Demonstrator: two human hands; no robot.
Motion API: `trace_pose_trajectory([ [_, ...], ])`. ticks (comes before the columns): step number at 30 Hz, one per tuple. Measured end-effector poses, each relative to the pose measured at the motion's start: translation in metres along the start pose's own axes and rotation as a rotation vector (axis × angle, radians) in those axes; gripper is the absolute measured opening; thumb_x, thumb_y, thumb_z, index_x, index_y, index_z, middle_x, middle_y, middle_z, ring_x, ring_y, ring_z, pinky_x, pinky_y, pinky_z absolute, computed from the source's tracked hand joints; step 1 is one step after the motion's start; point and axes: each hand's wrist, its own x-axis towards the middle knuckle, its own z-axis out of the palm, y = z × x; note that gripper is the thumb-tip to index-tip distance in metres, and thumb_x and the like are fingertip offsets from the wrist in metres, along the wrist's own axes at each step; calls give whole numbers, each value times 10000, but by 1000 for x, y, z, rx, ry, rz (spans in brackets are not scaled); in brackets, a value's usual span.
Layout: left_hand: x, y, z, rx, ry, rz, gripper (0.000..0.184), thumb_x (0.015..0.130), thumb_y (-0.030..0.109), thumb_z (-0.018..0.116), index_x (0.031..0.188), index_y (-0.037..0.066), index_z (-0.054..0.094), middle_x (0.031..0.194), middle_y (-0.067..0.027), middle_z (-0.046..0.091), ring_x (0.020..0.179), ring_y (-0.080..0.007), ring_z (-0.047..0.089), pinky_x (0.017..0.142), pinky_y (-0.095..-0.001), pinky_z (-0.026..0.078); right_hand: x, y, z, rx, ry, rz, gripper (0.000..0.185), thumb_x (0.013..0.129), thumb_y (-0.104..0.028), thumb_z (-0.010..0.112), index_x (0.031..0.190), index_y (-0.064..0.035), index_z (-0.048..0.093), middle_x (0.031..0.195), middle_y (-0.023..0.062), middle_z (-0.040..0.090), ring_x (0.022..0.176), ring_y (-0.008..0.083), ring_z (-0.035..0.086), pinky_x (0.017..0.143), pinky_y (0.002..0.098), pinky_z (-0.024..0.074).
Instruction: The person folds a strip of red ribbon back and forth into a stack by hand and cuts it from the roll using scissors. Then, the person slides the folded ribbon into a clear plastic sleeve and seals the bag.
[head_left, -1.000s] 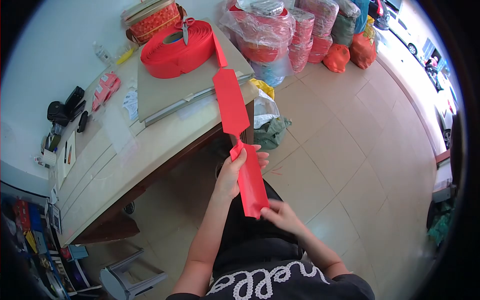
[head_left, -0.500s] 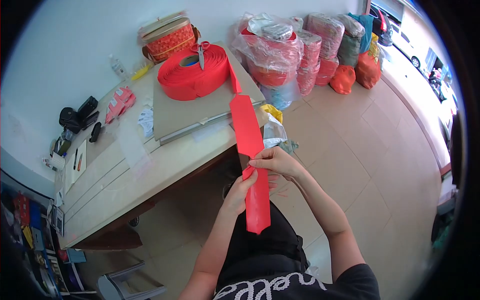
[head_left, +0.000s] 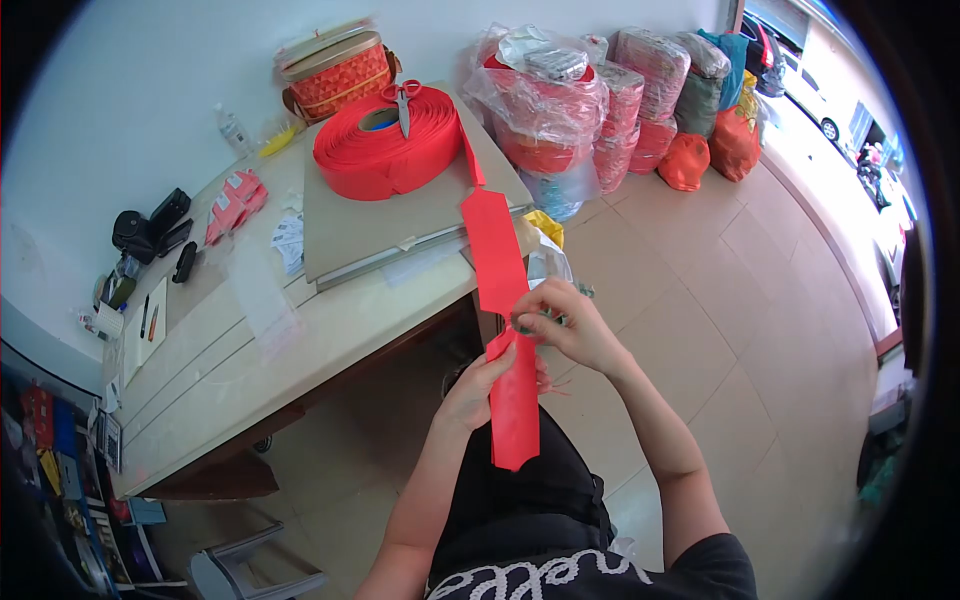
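A long red strip (head_left: 493,250) with narrow notched necks runs from the large red roll (head_left: 388,145) on the table down to my hands. My left hand (head_left: 480,388) is closed on the strip just below a neck, thumb on top, with some fingers behind it. My right hand (head_left: 560,322) is pinched at that neck, fingertips against the strip; whether it also holds something small is hard to see. Below my left hand the strip's free end hangs over my lap. Red-handled scissors (head_left: 403,102) lie on top of the roll.
The roll stands on a grey board (head_left: 350,235) on the table (head_left: 215,385). A red woven basket (head_left: 340,78) is behind it. Plastic-wrapped bundles (head_left: 545,120) and orange bags (head_left: 684,162) stand along the wall. A grey stool (head_left: 255,570) is at the lower left.
My right hand has moved from the strip's lower end up to the neck beside my left hand. In the last half second its fingers have curled more. The view has shifted.
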Motion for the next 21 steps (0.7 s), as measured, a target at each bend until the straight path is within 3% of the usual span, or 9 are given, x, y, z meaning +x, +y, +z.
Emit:
trace_pose_trajectory([
  [3,1,-2,-4,4,-10,-11,341,953,313,433,1115,21,500,948,-102,599,897,-212,610,845,-387,498,5,12,5,-17,-82,-122,85,789,-120,630,851,-61,629,839,33,552,968,208,475,845,333,390],
  [6,-1,0,-3,15,-3,-9,341,954,315,429,1111,22,505,948,-103,603,897,-213,611,842,-391,498,8,11,8,-105,-68,-175,113,809,-132,631,869,-35,626,797,26,562,853,173,529,779,318,434],
  [9,-4,3,2,17,-5,4,344,954,315,428,1106,17,506,961,-110,603,897,-221,612,838,-392,499,3,5,11,246,132,245,196,831,-186,637,899,-3,620,770,25,584,717,119,561,633,261,465],
  [12,-4,4,3,26,-6,6,352,955,317,424,1105,9,504,974,-117,602,895,-230,613,830,-385,502,-2,23,8,340,-74,410,220,849,-203,636,903,11,629,807,32,616,658,72,545,607,238,450],
  [16,-2,0,-2,48,33,-19,350,952,309,427,1094,-4,498,970,-126,594,880,-248,616,818,-398,508,2,26,18,494,-231,517,186,841,-176,646,914,-5,652,766,25,626,657,66,559,612,215,444],
  [19,-2,1,-1,70,38,-11,352,951,305,429,1096,-10,491,973,-135,592,878,-258,617,817,-405,511,3,34,28,615,-134,461,234,831,-206,657,859,25,640,681,40,608,424,63,498,380,195,370],
  [21,-3,4,-1,87,32,-8,360,951,301,429,1113,-16,483,994,-144,592,891,-262,616,825,-405,509,2,33,30,625,-108,432,221,834,-199,655,832,21,646,653,32,599,410,61,484,353,189,346],
])
